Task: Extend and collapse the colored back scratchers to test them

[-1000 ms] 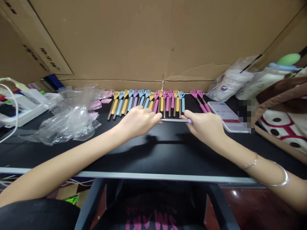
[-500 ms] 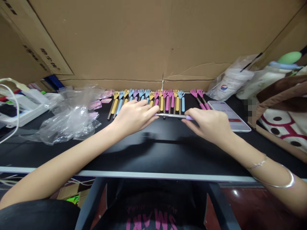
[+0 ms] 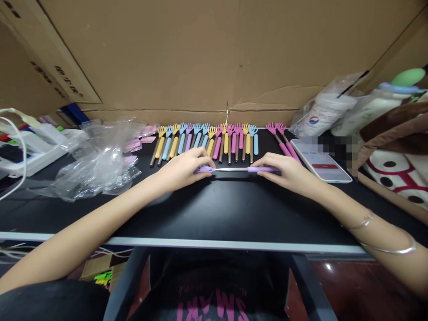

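Between my two hands a purple back scratcher (image 3: 231, 169) lies level, close above or on the black table. My left hand (image 3: 185, 167) is closed on its purple left end, with the fingers hiding part of it. At the other end, the purple handle is pinched by my right hand (image 3: 284, 171). A thin silver rod shows between the two purple parts. Behind my hands, several back scratchers (image 3: 225, 143) in yellow, blue, purple and pink stand in a row, claws toward the cardboard. Two pink back scratchers (image 3: 284, 142) lie apart, beyond my right hand.
Crumpled clear plastic bags (image 3: 103, 160) and pink cards (image 3: 135, 145) lie at left, beside a white power strip (image 3: 40, 154). A phone (image 3: 321, 161), a bagged cup (image 3: 324, 116) and a brown-and-white bag (image 3: 394, 165) are at right. Cardboard (image 3: 167, 53) walls the back.
Both hands have come down toward the table with the back scratcher. My left hand has shifted left and my right hand outward, so both purple ends now show more.
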Motion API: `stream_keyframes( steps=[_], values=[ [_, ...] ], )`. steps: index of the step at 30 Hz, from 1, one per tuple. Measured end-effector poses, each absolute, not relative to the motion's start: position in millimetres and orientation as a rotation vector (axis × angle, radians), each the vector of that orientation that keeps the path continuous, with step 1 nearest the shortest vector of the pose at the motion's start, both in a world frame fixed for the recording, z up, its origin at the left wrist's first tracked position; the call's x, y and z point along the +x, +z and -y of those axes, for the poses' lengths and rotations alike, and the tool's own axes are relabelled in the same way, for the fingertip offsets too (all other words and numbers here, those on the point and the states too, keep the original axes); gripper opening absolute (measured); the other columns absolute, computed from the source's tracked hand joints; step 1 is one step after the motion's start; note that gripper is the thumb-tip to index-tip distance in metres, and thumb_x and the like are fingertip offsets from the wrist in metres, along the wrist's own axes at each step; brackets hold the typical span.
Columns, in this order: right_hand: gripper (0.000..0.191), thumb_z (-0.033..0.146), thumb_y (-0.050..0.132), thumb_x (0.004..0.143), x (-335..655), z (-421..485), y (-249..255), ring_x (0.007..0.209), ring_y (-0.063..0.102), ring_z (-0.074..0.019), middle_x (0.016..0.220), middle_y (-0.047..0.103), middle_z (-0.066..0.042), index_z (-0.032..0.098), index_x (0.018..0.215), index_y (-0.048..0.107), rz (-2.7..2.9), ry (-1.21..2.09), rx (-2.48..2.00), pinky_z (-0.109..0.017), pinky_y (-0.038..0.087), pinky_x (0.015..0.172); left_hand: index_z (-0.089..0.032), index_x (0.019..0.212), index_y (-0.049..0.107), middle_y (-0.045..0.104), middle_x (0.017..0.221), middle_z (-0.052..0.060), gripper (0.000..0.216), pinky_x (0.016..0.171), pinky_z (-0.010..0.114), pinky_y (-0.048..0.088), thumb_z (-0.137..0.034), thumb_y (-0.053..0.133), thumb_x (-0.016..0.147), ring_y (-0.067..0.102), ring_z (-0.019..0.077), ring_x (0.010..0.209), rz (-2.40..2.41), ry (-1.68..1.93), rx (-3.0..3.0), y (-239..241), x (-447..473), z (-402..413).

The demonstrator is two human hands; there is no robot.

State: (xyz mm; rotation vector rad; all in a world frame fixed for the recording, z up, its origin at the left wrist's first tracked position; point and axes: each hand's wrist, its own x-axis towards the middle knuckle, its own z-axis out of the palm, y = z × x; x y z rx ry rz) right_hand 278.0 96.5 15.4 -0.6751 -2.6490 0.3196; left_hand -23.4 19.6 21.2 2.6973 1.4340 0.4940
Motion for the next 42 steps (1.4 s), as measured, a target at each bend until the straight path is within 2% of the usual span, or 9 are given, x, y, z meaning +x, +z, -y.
stream_keyframes(
  steps=[6, 11, 16, 22, 25, 32, 42],
  values=[
    [0.026, 0.040, 0.051, 0.090, 279, -99, 12, 0.085, 0.053, -0.0192, 0.088, 0.063, -0.007, 0.021, 0.099, 0.066, 2.702, 0.350, -0.698, -0.031, 0.042, 0.074, -0.020, 0.101, 0.063, 0.054, 0.094, 0.003, 0.020, 0.071, 0.026, 0.043, -0.032, 0.055, 0.088, 0.055, 0.0148, 0.082, -1.452, 0.452, 2.567, 14, -23, -22],
    [0.026, 0.041, 0.054, 0.088, 281, -101, 7, 0.080, 0.053, -0.0164, 0.082, 0.059, -0.005, 0.020, 0.098, 0.066, 2.724, 0.409, -0.724, -0.028, 0.040, 0.071, -0.019, 0.099, 0.061, 0.056, 0.092, 0.002, 0.019, 0.073, 0.025, 0.042, -0.033, 0.058, 0.086, 0.055, 0.0147, 0.083, -1.430, 0.439, 2.543, 14, -23, -23],
    [0.027, 0.043, 0.055, 0.087, 281, -103, 6, 0.073, 0.052, -0.0137, 0.081, 0.057, -0.004, 0.019, 0.095, 0.065, 2.729, 0.448, -0.720, -0.026, 0.039, 0.067, -0.021, 0.101, 0.061, 0.058, 0.097, 0.002, 0.020, 0.072, 0.024, 0.041, -0.033, 0.059, 0.086, 0.057, 0.0153, 0.087, -1.472, 0.335, 2.555, 19, -26, -20],
    [0.028, 0.044, 0.054, 0.087, 283, -103, 8, 0.074, 0.052, -0.0142, 0.083, 0.057, -0.004, 0.019, 0.096, 0.063, 2.764, 0.452, -0.751, -0.026, 0.039, 0.067, -0.027, 0.113, 0.057, 0.056, 0.115, 0.002, 0.028, 0.073, 0.022, 0.041, -0.037, 0.056, 0.088, 0.057, 0.0155, 0.099, -1.434, 0.152, 2.679, 30, -36, -16],
    [0.026, 0.042, 0.056, 0.086, 285, -103, 10, 0.075, 0.052, -0.0141, 0.084, 0.057, -0.004, 0.019, 0.097, 0.062, 2.792, 0.469, -0.764, -0.025, 0.039, 0.066, -0.028, 0.114, 0.056, 0.057, 0.116, 0.001, 0.029, 0.071, 0.021, 0.041, -0.040, 0.054, 0.088, 0.058, 0.0153, 0.098, -1.460, 0.099, 2.665, 36, -40, -16],
    [0.025, 0.043, 0.056, 0.084, 295, -110, 17, 0.071, 0.052, -0.0132, 0.083, 0.058, -0.003, 0.020, 0.093, 0.062, 2.843, 0.457, -0.829, -0.025, 0.039, 0.063, -0.028, 0.115, 0.057, 0.059, 0.115, 0.001, 0.033, 0.076, 0.023, 0.042, -0.042, 0.056, 0.086, 0.059, 0.0161, 0.094, -1.442, 0.077, 2.616, 41, -46, -18],
    [0.035, 0.052, 0.056, 0.081, 299, -111, 28, 0.065, 0.049, -0.0121, 0.074, 0.056, -0.001, 0.018, 0.088, 0.061, 2.846, 0.586, -0.984, -0.024, 0.037, 0.058, -0.029, 0.113, 0.057, 0.057, 0.116, 0.000, 0.032, 0.080, 0.024, 0.041, -0.044, 0.058, 0.085, 0.059, 0.0156, 0.094, -1.439, 0.055, 2.576, 39, -53, -22]
  ],
)
